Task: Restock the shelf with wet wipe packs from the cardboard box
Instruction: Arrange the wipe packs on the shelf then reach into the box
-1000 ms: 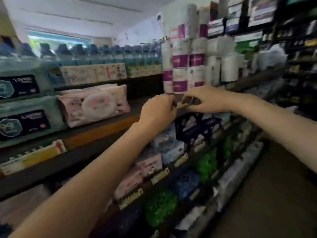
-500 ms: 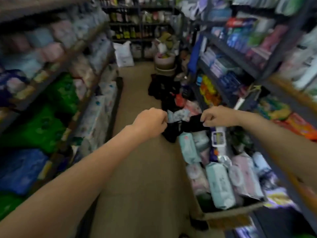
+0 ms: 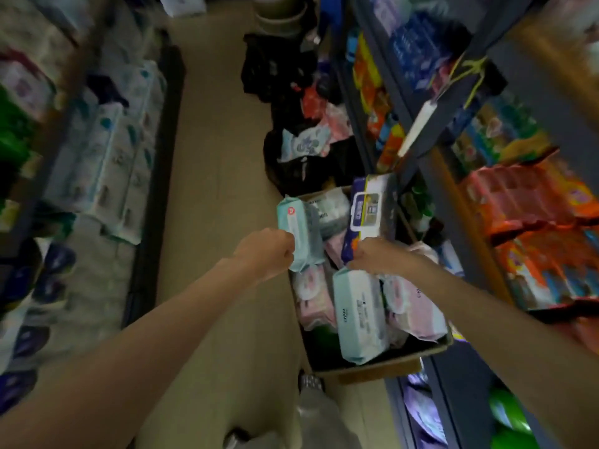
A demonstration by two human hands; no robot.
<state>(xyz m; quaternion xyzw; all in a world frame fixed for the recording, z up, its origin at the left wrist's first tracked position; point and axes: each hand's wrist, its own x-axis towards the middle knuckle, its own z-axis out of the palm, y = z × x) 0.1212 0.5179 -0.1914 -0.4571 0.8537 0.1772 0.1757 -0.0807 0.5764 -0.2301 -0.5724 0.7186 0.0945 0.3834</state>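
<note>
Two hands [image 3: 264,251], one cardboard box [image 3: 372,367], two teal packs [image 3: 299,234]

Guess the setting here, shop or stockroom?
Most likely a small shop aisle: packed shelves line both sides of a narrow floor, and an open cardboard box of wet wipe packs sits on the floor for restocking.

Beige aisle floor [image 3: 207,196] runs between two shelving units. Black bags [image 3: 278,69] lie heaped on the floor at the far end; a nearer black bag [image 3: 311,166] holds a pale printed pack [image 3: 303,142]. Orange-red snack packets [image 3: 531,202] fill the right-hand racks. Yellow cord [image 3: 470,69] tied to a dark upright. Green item [image 3: 509,413] low right, blurred.
</note>
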